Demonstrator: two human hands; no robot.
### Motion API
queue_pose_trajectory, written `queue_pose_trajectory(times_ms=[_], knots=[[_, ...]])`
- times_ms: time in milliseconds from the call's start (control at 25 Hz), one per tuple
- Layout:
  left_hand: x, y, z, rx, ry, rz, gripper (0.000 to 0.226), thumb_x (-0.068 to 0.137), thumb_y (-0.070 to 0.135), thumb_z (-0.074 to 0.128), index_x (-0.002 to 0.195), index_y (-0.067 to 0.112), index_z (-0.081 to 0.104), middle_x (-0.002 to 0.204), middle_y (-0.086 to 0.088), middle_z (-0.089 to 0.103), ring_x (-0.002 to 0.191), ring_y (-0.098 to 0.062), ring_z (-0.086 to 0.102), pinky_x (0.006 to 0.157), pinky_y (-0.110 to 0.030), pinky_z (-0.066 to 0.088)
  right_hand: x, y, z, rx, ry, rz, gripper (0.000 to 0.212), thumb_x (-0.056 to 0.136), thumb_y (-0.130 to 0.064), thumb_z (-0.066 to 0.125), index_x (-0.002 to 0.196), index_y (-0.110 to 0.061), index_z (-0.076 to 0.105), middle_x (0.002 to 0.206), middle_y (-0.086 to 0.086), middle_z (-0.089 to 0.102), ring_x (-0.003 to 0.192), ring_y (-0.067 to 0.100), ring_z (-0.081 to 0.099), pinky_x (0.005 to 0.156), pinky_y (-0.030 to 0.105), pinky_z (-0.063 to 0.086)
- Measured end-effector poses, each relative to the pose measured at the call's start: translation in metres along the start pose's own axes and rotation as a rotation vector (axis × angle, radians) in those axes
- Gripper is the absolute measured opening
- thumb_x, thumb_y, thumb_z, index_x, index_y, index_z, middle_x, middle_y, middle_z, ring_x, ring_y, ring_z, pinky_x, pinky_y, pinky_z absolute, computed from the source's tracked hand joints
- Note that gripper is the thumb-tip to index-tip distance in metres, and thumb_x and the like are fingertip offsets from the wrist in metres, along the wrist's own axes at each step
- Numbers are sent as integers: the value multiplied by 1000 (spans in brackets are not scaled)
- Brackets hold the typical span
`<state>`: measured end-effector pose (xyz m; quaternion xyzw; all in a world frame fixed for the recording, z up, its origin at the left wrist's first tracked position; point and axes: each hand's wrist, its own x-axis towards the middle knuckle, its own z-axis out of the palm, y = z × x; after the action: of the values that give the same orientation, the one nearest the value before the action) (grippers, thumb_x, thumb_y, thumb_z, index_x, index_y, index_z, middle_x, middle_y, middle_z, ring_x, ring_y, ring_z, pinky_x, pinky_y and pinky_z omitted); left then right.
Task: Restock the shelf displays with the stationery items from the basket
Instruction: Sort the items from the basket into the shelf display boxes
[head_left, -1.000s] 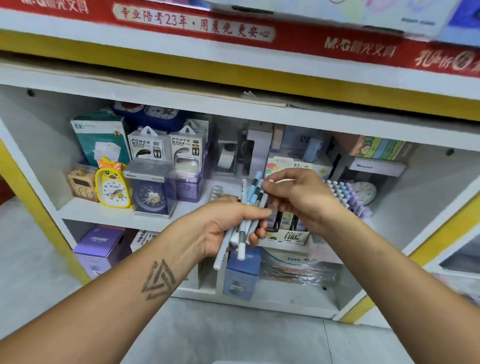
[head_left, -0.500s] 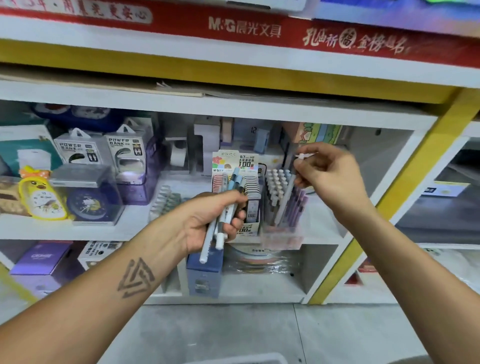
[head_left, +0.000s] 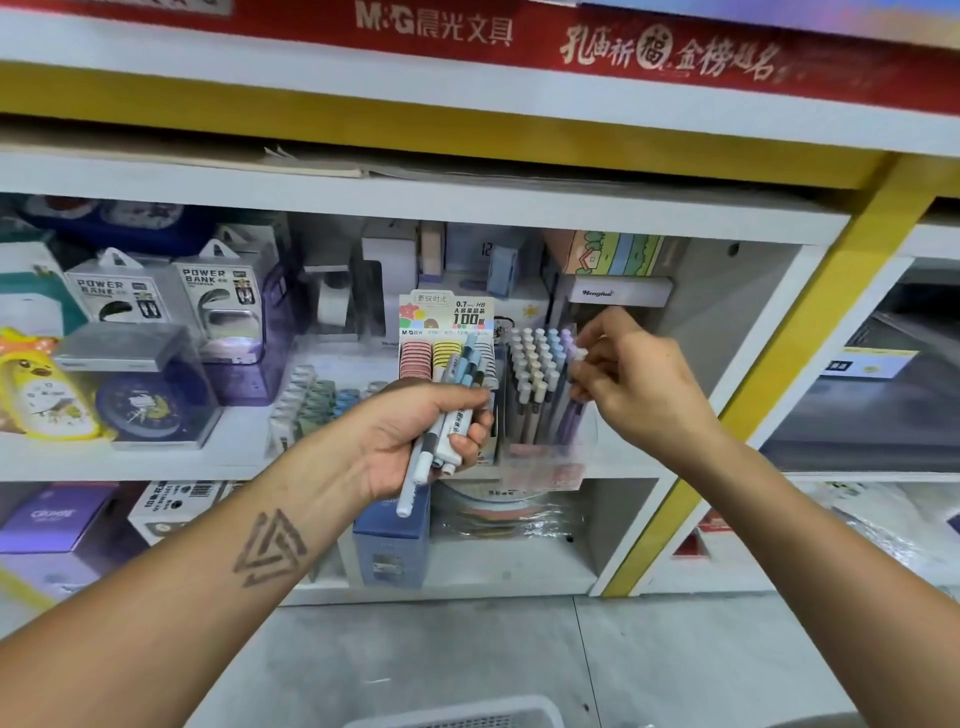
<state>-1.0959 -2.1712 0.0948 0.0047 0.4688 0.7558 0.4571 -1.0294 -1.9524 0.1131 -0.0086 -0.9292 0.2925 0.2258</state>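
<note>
Left hand (head_left: 426, 436) grips a bundle of pens (head_left: 452, 415) in front of the shelf (head_left: 156, 462), fingers curled round the barrels; the pens stick out above and below the fist, tilted, tips pointing down-left. Right hand (head_left: 634, 384) pinches a single pen (head_left: 574, 384) by its white cap end, at the right edge of the pen display rack (head_left: 540, 384) — the lower part of that pen sits among the racked pens, lilac barrel visible. Rack is clear plastic, on the middle shelf, filled with upright pens with pale caps in rows. Just left of it, touching or nearly so, a pencil lead box (head_left: 447, 338) with a "0.7 HB 100" header card, partly hidden by the left-hand bundle. Further left on the same shelf: power bank packs (head_left: 218, 296), a blue clock in a clear case (head_left: 140, 400), a yellow duck clock (head_left: 36, 389). White basket (head_left: 467, 714) rim shows at the bottom edge, on the floor — contents can't be seen.
</note>
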Motion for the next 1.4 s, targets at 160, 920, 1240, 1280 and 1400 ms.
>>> queue_pose_trajectory(times_ms=[160, 920, 1240, 1280, 1400], knots=[[0, -3, 1, 21, -17, 6, 20, 86, 7, 64, 102, 4, 53, 69, -11, 58, 49, -13, 54, 37, -18, 43, -7, 6, 8, -26, -62, -80, 29, 95, -9, 61, 91, -31, 42, 78, -6, 69, 70, 0, 69, 70, 35, 60], [-11, -7, 5, 165, -217, 17, 29, 85, 10, 73, 110, -2, 65, 74, -10, 57, 61, -18, 57, 40, -20, 45, 5, -30, 14, 467, -134, 307, 18, 89, -34, 73, 81, -19, 78, 56, -11, 60, 50, 6, 48, 45, 17, 37], [-13, -4, -1, 230, -246, 12, 24, 90, 10, 69, 109, -3, 65, 77, -11, 57, 61, -17, 56, 39, -18, 44, 22, -17, -6, 1032, 181, 520, 9, 95, -4, 62, 90, 0, 68, 71, 11, 69, 53, 15, 57, 49, 24, 45], [-14, -3, -3, 227, -229, 4, 22, 89, 9, 70, 107, -2, 65, 77, -11, 57, 59, -16, 55, 38, -18, 43, 23, -13, -11, 1029, 256, 497, 10, 96, -3, 59, 91, 0, 67, 71, 12, 69, 54, 16, 60, 51, 23, 50], [-14, -2, -6, 206, -141, -17, 20, 86, 9, 69, 101, -1, 62, 75, -13, 58, 55, -14, 54, 36, -17, 42, 24, -6, -19, 771, 339, 332, 9, 97, -9, 61, 94, -5, 68, 69, 7, 70, 58, 16, 64, 59, 24, 55]])
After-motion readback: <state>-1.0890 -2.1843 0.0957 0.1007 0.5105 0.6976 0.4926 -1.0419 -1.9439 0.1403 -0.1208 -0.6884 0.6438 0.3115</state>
